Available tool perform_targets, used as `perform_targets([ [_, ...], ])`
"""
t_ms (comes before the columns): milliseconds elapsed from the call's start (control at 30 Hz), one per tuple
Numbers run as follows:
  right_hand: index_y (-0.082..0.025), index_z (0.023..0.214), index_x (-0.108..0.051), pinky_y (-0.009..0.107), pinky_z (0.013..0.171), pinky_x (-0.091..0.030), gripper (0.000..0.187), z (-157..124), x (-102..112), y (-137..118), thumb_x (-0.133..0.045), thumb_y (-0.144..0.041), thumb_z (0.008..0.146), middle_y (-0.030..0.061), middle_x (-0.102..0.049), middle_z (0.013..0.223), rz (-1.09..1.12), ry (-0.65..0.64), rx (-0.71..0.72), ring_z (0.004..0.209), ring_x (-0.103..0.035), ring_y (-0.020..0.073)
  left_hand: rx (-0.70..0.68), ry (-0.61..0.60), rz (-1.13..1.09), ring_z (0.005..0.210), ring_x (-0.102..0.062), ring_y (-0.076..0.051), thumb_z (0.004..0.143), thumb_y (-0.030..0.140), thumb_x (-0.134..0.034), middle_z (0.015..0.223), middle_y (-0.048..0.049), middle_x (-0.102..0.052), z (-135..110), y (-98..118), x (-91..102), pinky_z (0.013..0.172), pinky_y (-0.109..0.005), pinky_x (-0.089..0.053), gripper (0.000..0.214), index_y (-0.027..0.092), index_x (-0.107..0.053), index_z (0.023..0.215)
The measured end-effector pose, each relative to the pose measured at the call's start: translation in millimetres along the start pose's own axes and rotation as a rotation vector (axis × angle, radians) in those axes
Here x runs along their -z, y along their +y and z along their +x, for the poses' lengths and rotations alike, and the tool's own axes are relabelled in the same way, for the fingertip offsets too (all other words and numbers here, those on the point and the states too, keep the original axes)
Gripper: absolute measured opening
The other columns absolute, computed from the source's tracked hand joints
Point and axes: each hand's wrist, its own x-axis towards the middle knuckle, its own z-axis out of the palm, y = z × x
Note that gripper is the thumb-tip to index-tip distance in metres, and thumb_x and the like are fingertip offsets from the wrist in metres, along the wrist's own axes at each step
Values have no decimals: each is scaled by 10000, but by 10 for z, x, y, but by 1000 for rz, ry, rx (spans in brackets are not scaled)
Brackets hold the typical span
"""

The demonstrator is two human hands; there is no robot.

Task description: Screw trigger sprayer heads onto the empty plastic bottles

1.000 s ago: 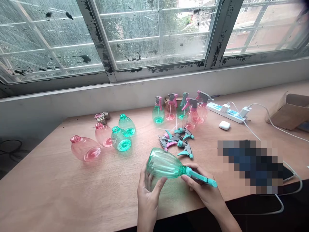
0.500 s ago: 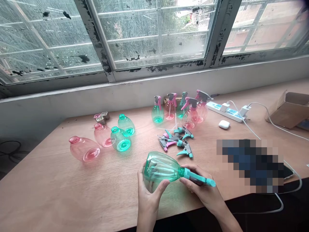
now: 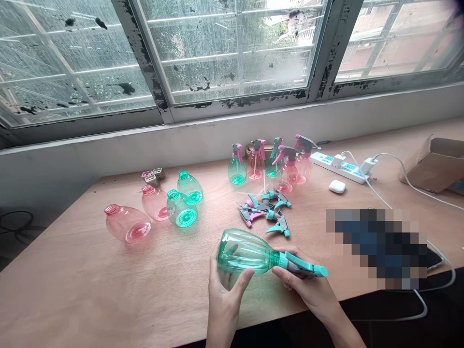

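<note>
A clear green spray bottle lies sideways in both hands above the near part of the table. My left hand wraps round its wide body, thumb across the front. At the neck, my right hand is closed on the turquoise and grey spray head, which sits on the bottle's mouth; some of its fingers are hidden behind. Just beyond the bottle lies a pile of loose spray heads, turquoise, pink and grey.
Pink bottles and green bottles without heads lie tilted at left, near small dark blocks. Several spray bottles with heads stand by the wall. Rightward are a power strip, white case, cardboard box and a blurred-out object.
The turquoise spray head has turned slightly at the neck, showing more of its trigger side. Both hands and the bottle have shifted a little to the right.
</note>
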Motion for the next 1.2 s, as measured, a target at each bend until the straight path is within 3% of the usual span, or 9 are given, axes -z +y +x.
perform_targets([
  [300, -229, 1122, -765, 298, 538, -423, 415, 4, 71, 125, -817, -512, 824, -50, -522, 563, 27, 57, -18, 527, -471, 159, -30, -35, 10, 1404, -566, -336, 746, 404, -886, 1437, -92, -657, -7, -23, -30, 1175, -450, -457, 766, 270, -557, 1425],
  [433, -250, 1076, -782, 275, 514, -397, 384, -11, 32, 60, -851, -500, 793, -58, -495, 580, 40, 19, -23, 537, -430, 143, -21, -20, 16, 1348, -607, -357, 723, 487, -893, 1367, -106, -685, -16, -1, -31, 1158, -467, -465, 811, 258, -556, 1425],
  [700, -236, 1098, -792, 284, 546, -405, 394, -13, 21, 9, -838, -494, 804, -57, -492, 604, 54, 6, -49, 564, -438, 147, -27, 28, 36, 1281, -643, -340, 717, 451, -905, 1273, -98, -717, -10, 61, -67, 1111, -444, -494, 776, 226, -570, 1380],
  [967, -243, 1078, -767, 273, 528, -421, 365, -1, 36, 42, -821, -497, 821, -60, -487, 593, 69, 17, -47, 551, -448, 146, -61, -28, 117, 1318, -616, -321, 727, 387, -904, 1337, -60, -685, 49, -90, 25, 1134, -432, -482, 747, 289, -565, 1385],
  [1200, -241, 1035, -784, 284, 579, -430, 296, -2, 17, 10, -842, -433, 817, -55, -511, 628, 27, -14, 18, 579, -461, 151, -27, 17, 38, 1348, -590, -324, 735, 463, -886, 1352, -82, -676, -30, 43, -77, 1156, -439, -456, 749, 256, -545, 1369],
])
